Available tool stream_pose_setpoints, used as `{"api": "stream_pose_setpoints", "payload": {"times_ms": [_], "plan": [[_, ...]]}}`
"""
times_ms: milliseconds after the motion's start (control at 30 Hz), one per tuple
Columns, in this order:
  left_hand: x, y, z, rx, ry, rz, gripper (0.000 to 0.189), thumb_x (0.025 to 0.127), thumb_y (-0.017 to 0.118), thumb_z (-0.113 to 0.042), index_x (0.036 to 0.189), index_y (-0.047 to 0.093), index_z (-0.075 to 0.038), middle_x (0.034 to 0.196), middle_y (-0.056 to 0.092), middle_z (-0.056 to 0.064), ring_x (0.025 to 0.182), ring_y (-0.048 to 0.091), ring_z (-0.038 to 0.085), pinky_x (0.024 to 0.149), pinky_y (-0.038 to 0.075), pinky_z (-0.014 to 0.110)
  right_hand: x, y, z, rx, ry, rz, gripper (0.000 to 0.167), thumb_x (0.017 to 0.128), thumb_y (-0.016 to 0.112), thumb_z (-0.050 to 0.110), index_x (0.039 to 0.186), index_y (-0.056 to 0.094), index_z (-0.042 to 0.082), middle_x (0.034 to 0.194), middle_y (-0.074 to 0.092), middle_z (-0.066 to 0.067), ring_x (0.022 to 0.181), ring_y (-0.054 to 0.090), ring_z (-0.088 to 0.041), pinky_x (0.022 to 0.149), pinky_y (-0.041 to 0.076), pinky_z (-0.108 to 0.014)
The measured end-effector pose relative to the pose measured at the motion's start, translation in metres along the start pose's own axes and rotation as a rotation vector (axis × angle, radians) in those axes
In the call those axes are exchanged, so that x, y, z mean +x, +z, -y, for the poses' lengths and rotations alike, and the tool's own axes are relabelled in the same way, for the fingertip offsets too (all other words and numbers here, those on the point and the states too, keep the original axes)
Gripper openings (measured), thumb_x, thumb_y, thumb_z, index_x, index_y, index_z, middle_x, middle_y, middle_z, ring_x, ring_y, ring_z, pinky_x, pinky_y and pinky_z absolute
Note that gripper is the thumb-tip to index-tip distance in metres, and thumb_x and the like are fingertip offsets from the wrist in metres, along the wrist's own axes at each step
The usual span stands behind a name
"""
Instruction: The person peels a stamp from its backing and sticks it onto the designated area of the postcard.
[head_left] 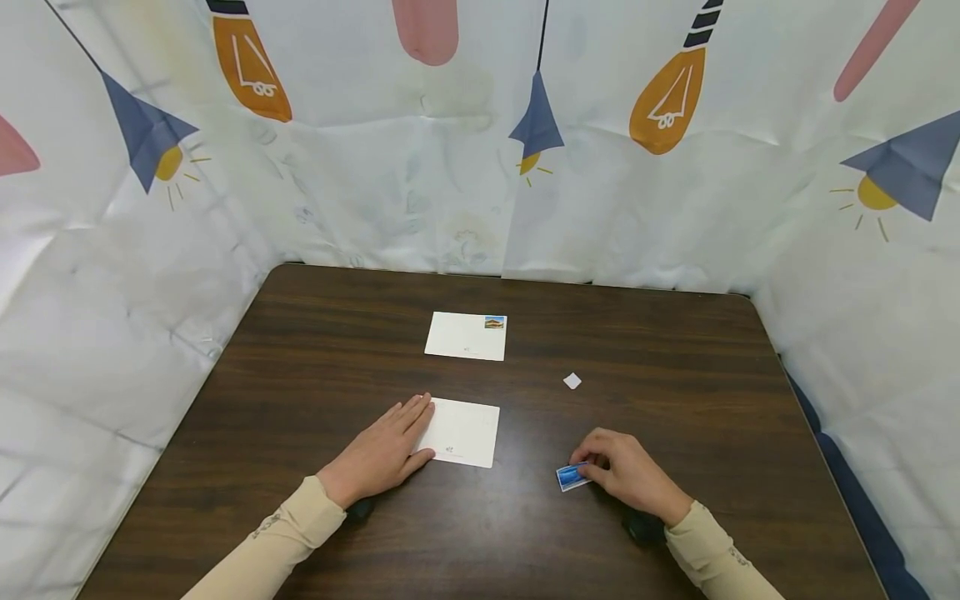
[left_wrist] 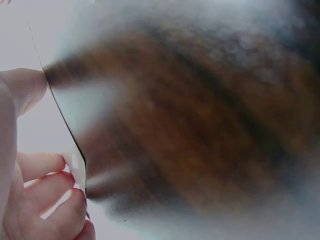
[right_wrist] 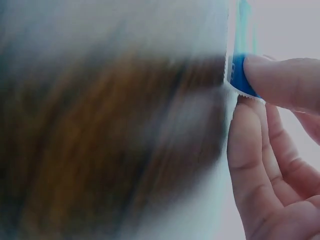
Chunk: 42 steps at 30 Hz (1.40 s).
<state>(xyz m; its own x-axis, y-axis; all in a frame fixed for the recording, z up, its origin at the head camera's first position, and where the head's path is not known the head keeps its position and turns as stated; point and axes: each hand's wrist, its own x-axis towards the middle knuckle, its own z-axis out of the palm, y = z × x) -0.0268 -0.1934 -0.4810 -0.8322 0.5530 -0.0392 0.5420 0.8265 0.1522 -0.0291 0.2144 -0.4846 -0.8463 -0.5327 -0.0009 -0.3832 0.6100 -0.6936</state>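
My left hand rests on the left part of a white postcard, its fingers extended and the thumb near the lower edge. Small print shows near the card's bottom. To the right, my right hand pinches a blue postage stamp between thumb and fingers, low over the table. The right wrist view shows the stamp's toothed edge, with the thumb across its blue face.
A second white postcard lies farther back, bearing a colourful stamp in its upper right corner. A small white square lies on the dark wooden table. Patterned white cloth hangs behind the table and at both sides.
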Motion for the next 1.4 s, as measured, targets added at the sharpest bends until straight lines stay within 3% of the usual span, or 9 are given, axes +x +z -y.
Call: {"api": "stream_pose_setpoints", "payload": {"times_ms": [267, 567, 800, 1400], "plan": [[0.000, 0.000, 0.001, 0.001, 0.004, -0.009, 0.071, 0.102, 0.063, -0.040, 0.153, 0.044, 0.005, 0.163, 0.044, 0.021, 0.152, 0.044, 0.034, 0.124, 0.041, 0.050, 0.002, -0.002, 0.000, 0.075, 0.098, 0.031, 0.007, 0.092, 0.078, 0.014, 0.096, 0.075, 0.018, 0.083, 0.070, 0.010, 0.071, 0.058, 0.006, 0.063, 0.054, -0.018], [0.001, 0.000, 0.001, 0.014, 0.008, -0.012, 0.071, 0.101, 0.063, -0.041, 0.153, 0.045, 0.004, 0.162, 0.045, 0.021, 0.151, 0.045, 0.034, 0.123, 0.041, 0.050, 0.001, -0.002, -0.004, 0.166, 0.065, 0.002, 0.010, 0.091, 0.079, 0.014, 0.092, 0.075, 0.023, 0.087, 0.073, 0.007, 0.076, 0.064, 0.003, 0.068, 0.059, -0.019], [0.001, 0.000, 0.001, 0.013, 0.011, -0.018, 0.071, 0.101, 0.065, -0.041, 0.152, 0.046, 0.005, 0.161, 0.046, 0.021, 0.151, 0.046, 0.034, 0.123, 0.041, 0.050, 0.003, -0.007, -0.003, 0.237, 0.131, 0.015, 0.004, 0.094, 0.076, 0.019, 0.098, 0.077, 0.019, 0.084, 0.075, 0.003, 0.070, 0.064, 0.000, 0.064, 0.058, -0.021], [0.002, -0.002, 0.001, 0.018, 0.021, -0.012, 0.072, 0.101, 0.065, -0.041, 0.153, 0.045, 0.005, 0.162, 0.045, 0.021, 0.151, 0.046, 0.034, 0.123, 0.041, 0.050, 0.021, -0.016, -0.001, 0.510, 0.268, -0.050, 0.016, 0.095, 0.076, 0.023, 0.104, 0.078, 0.010, 0.081, 0.069, -0.002, 0.065, 0.062, -0.010, 0.063, 0.059, -0.033]]}}
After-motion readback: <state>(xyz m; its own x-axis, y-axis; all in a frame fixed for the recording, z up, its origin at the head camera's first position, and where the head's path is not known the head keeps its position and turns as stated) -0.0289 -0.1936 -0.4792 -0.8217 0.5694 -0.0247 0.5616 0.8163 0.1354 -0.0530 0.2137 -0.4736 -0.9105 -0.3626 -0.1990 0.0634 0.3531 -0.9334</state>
